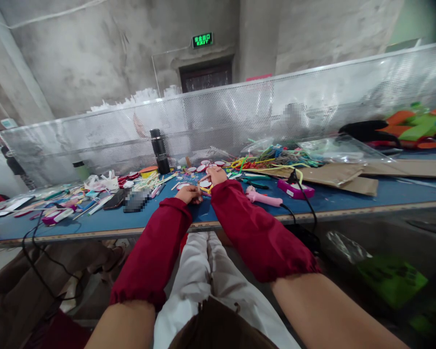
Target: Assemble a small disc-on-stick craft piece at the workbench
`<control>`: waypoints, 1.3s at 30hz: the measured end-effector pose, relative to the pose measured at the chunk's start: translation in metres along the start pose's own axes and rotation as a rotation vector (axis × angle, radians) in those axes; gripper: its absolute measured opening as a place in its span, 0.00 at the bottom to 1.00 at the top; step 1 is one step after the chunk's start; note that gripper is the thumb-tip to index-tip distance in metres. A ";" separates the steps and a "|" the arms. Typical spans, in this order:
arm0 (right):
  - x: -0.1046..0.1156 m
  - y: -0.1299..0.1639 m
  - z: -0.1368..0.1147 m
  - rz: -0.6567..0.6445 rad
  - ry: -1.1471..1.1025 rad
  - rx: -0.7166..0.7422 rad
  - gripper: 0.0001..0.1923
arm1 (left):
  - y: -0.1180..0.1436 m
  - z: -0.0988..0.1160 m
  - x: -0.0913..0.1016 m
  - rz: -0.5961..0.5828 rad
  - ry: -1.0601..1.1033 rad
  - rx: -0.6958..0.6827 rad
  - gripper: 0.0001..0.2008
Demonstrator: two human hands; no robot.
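Observation:
My left hand (189,194) is over the blue table near its front edge, fingers pinched together on something too small to make out. Just beyond it and to the right, my right hand (216,175) is also closed, and what it grips is hidden. A bent yellow strip (205,190) shows between the two hands; which hand touches it, I cannot tell. Round white discs with red rims (204,183) lie under and behind my fingers. To the right of my right hand rests a pink glue gun (264,198) with a black cord.
A purple box (296,189) with a cord stands right of the glue gun. Behind are colourful fuzzy wires (276,159), cardboard (330,175) and a black flask (160,151). Phones (115,199) and craft clutter lie left. A perforated metal screen (218,116) bounds the table's back.

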State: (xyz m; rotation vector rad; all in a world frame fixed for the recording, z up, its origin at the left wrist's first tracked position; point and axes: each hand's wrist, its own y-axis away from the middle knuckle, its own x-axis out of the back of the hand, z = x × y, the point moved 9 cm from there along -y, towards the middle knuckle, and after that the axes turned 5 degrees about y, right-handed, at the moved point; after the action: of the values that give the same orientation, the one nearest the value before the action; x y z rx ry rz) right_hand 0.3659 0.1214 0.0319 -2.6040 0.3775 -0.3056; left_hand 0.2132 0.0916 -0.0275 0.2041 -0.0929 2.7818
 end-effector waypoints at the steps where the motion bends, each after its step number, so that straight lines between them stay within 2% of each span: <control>1: 0.001 0.000 0.002 0.009 -0.005 -0.012 0.13 | 0.000 0.000 0.000 0.000 0.000 -0.001 0.11; 8: 0.005 0.001 0.004 0.030 -0.043 -0.055 0.13 | 0.000 0.001 0.000 -0.004 -0.005 -0.006 0.11; 18: -0.006 -0.004 0.012 -0.006 -0.050 -0.063 0.16 | -0.002 -0.001 0.001 0.008 -0.022 -0.002 0.10; 22: -0.002 -0.002 0.008 0.003 -0.052 -0.059 0.15 | -0.002 -0.001 0.002 0.012 -0.025 -0.004 0.09; 26: 0.002 0.002 0.002 0.011 -0.053 -0.057 0.13 | -0.001 0.000 0.001 0.010 -0.022 -0.007 0.11; 39: 0.000 0.006 -0.007 -0.012 -0.036 -0.052 0.14 | -0.002 0.001 0.001 0.006 -0.019 -0.024 0.11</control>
State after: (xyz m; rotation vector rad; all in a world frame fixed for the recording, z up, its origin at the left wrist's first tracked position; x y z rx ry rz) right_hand 0.3632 0.1131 0.0344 -2.6600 0.3626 -0.2552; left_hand 0.2125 0.0934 -0.0263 0.2240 -0.1310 2.7836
